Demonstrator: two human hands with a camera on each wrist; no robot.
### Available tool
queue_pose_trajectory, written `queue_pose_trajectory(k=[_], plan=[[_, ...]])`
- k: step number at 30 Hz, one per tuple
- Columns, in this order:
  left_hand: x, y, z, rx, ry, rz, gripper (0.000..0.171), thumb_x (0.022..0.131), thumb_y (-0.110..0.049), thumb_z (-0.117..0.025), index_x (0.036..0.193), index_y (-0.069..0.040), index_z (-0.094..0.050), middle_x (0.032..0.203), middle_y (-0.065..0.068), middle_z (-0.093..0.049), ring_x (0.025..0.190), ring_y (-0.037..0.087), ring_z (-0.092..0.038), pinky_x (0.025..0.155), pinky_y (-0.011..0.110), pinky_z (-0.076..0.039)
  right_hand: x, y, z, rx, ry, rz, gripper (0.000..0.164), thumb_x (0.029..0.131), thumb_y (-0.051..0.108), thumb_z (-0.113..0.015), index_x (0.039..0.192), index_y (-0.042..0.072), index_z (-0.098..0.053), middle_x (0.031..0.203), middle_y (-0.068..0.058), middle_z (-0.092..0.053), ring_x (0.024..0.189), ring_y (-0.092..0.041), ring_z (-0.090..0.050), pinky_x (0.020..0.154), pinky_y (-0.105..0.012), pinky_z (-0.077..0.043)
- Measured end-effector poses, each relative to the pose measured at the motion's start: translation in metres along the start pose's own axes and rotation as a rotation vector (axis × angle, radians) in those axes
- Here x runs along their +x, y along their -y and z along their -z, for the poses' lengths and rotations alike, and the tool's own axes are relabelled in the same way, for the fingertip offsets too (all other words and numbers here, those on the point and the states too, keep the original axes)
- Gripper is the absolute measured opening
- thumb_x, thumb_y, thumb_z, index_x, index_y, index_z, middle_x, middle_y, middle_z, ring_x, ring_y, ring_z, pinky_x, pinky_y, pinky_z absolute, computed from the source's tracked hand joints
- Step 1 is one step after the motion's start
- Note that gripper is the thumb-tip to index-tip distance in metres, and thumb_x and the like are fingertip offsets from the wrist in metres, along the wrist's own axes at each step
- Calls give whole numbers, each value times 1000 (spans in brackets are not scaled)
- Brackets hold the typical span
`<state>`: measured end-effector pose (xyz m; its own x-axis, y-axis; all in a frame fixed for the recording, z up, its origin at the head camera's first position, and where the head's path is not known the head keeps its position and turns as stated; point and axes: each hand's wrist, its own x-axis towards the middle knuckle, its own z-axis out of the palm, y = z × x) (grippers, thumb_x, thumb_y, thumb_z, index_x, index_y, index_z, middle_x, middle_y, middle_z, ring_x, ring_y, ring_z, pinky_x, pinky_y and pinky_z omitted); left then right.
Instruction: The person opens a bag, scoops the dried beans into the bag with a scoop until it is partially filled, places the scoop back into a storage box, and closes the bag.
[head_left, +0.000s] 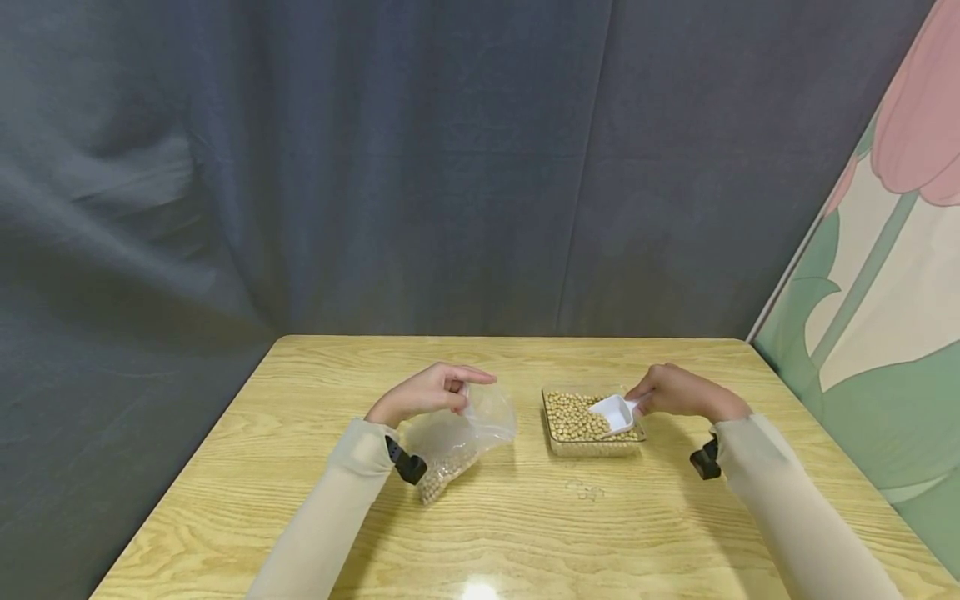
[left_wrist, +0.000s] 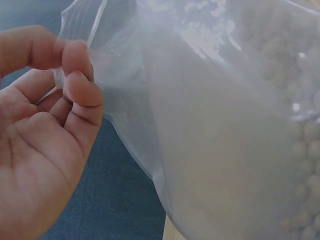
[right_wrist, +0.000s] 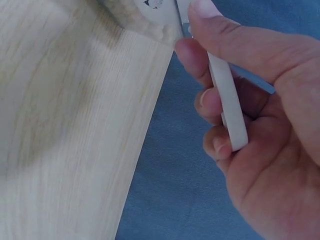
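My left hand (head_left: 435,392) pinches the upper rim of a clear zip bag (head_left: 491,421), with thumb and fingertips meeting on the plastic in the left wrist view. Round pale beans (head_left: 444,475) fill the lower part of the bag, which leans on the table. To the right stands a clear rectangular container (head_left: 592,448) full of soybeans (head_left: 573,417). A white scoop (head_left: 617,413) dips into those beans, its handle (right_wrist: 227,100) gripped in my right hand (head_left: 686,392). The scoop's front edge is buried, so its load is partly hidden.
The wooden table (head_left: 525,542) carries everything. A small patch of clear, shiny marks or bits (head_left: 585,490) lies in front of the container. A dark curtain (head_left: 450,167) hangs behind the table, and a flower-painted panel (head_left: 885,333) stands along the right side.
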<state>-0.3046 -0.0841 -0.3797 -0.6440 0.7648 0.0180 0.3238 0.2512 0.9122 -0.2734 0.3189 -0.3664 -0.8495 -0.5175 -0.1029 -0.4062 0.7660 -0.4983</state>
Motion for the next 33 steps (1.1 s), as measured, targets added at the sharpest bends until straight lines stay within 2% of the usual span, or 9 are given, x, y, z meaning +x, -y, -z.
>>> queue_pose_trajectory(k=[5, 9, 12, 15, 16, 18, 23, 29, 33], plan=[[-1, -2, -1, -5, -1, 1, 53, 87, 7, -49, 138, -5, -53, 139, 17, -50, 62, 25, -39, 64, 32, -42, 0, -3, -3, 31, 6, -2, 27, 83, 10, -71, 104, -7, -72, 100, -22, -72, 84, -15, -67, 65, -25, -51], [0, -2, -1, -2, -4, 5, 53, 87, 7, -49, 138, -5, -53, 136, 15, -52, 62, 24, -40, 64, 32, -42, 0, -1, -3, 14, 0, 12, 25, 83, 9, -71, 103, -6, -73, 99, -22, -72, 81, -12, -66, 64, -23, -50], [1, -1, -1, 4, -7, 6, 53, 86, 7, -49, 138, -4, -53, 104, 16, -63, 60, 25, -39, 62, 32, -41, 0, 2, -2, 10, -4, 34, 24, 83, 8, -70, 102, -7, -73, 100, -23, -71, 79, -15, -68, 63, -24, -52], [2, 0, 0, 6, -4, 7, 53, 86, 7, -49, 138, -3, -52, 71, 14, -56, 58, 27, -38, 62, 33, -40, 1, 4, -1, 17, -4, 34, 23, 84, 6, -69, 102, -7, -72, 102, -25, -70, 84, -24, -71, 67, -30, -56], [2, 0, 0, 7, -3, 6, 53, 86, 7, -49, 139, -3, -51, 64, 13, -52, 58, 29, -37, 61, 33, -40, 1, 4, -1, 18, -4, 32, 23, 84, 6, -69, 103, -7, -72, 103, -25, -70, 86, -27, -71, 68, -32, -57], [2, 0, 0, 6, 1, 5, 53, 87, 7, -48, 139, -3, -51, 62, 9, -52, 58, 30, -37, 62, 33, -40, 1, 3, -1, 20, -8, 15, 23, 84, 6, -69, 103, -7, -72, 104, -25, -69, 92, -31, -70, 71, -34, -57], [2, 0, 0, 5, 6, -6, 53, 86, 7, -48, 139, -1, -50, 72, 9, -56, 59, 29, -38, 63, 32, -41, 1, 2, -2, 16, -20, 27, 22, 84, 6, -70, 102, -6, -73, 101, -23, -71, 88, -29, -70, 69, -32, -57], [1, 0, 0, -2, 5, 2, 53, 87, 7, -48, 139, -4, -51, 94, 23, -56, 60, 32, -38, 65, 33, -42, 3, 4, -3, 44, -14, 44, 20, 84, 5, -69, 100, -6, -74, 100, -23, -71, 88, -29, -70, 70, -33, -57], [1, 0, -1, 0, 5, 3, 52, 88, 7, -48, 139, -4, -51, 119, 21, -58, 62, 35, -37, 64, 33, -41, 3, 4, -4, 60, -12, 12, 20, 85, 3, -68, 101, -6, -73, 101, -23, -71, 90, -30, -70, 70, -34, -57]])
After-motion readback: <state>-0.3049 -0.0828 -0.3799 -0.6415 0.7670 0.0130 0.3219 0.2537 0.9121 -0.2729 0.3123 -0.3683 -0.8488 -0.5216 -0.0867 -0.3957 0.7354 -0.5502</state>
